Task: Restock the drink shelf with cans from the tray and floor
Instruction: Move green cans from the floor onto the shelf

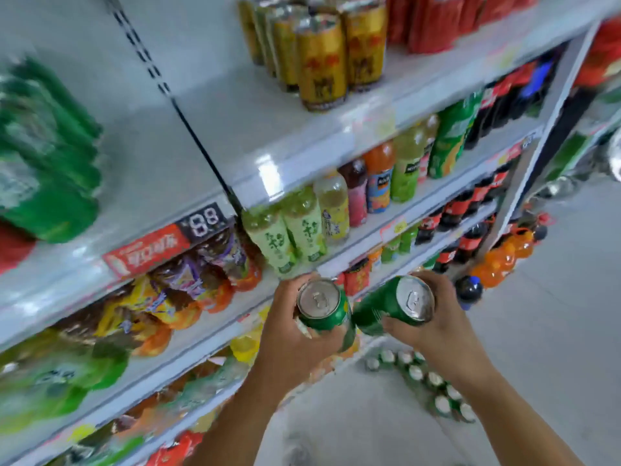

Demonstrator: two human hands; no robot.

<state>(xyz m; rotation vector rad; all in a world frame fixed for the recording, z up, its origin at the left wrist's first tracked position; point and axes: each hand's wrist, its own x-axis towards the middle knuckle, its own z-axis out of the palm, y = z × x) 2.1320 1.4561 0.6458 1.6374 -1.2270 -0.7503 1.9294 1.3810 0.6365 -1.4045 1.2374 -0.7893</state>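
Observation:
My left hand (289,334) grips a green can (324,306) with its silver top facing me. My right hand (433,321) grips a second green can (391,306), tilted, its top also toward me. Both cans are held close together in front of the shelving, level with the lower shelves. Several more green cans (426,378) stand in rows on the floor below my right forearm. The white upper shelf (268,136) has a wide bare stretch left of several gold cans (322,62). More green cans (47,156), blurred, sit on the shelf at far left.
Green tea and juice bottles (332,210) fill the shelf under the bare one. Snack bags (174,297) pack the lower left shelves. Cola bottles (470,210) and orange soda bottles (504,253) stand at right. A red price strip (148,250) edges the left shelf. Grey floor lies at right.

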